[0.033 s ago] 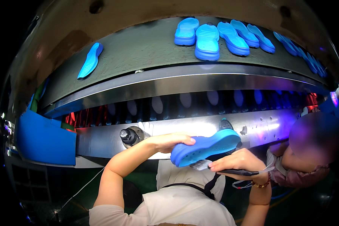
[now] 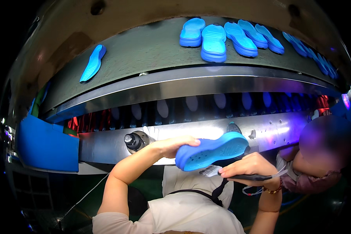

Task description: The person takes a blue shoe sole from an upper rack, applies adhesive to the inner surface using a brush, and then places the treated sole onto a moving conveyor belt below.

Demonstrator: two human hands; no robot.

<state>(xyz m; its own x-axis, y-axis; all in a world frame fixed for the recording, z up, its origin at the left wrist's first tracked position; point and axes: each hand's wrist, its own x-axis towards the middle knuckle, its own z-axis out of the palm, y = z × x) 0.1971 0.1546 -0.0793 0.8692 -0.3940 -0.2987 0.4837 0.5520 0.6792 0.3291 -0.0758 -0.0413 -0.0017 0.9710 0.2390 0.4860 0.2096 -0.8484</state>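
My left hand (image 2: 174, 146) grips one end of a blue shoe sole (image 2: 212, 150) and holds it level in front of my chest, its perforated underside facing me. My right hand (image 2: 249, 165) sits just under the sole's other end, closed on a thin dark tool (image 2: 245, 178). A small white tag (image 2: 210, 171) hangs below the sole between my hands. Both hands are just in front of a shiny metal rail (image 2: 105, 144).
A grey conveyor belt (image 2: 144, 50) runs above, with several blue soles (image 2: 214, 41) at the top right and one sole (image 2: 93, 62) at the left. A black knob (image 2: 132, 141) sticks out of the rail. A blue panel (image 2: 46, 145) stands left. Another person (image 2: 323, 156) leans in at right.
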